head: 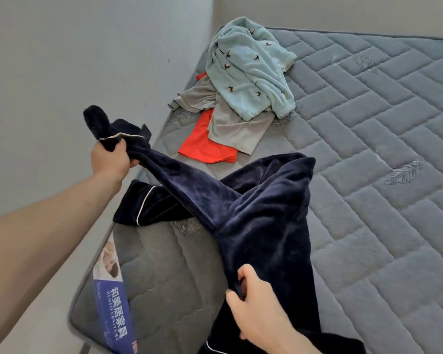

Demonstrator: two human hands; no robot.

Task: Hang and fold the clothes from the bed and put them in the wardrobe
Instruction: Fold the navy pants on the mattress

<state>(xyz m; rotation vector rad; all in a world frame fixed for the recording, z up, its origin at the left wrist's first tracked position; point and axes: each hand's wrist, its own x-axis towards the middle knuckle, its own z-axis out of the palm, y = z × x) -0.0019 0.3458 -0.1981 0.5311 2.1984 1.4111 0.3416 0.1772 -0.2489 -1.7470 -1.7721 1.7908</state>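
Left hand [110, 159] and right hand [256, 302] are both gripping the navy velvet pyjama top [261, 208]; soft, floppy, best taken at seams.

A bedroom in a home. A bare quilted mattress [368, 154] fills the corner between plain walls [74, 60]. Loose clothes [230, 98] lie near its far-left edge.

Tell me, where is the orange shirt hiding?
In the head view the orange garment lies on the mattress near its left edge, mostly under the grey garment, just beyond the navy garment.
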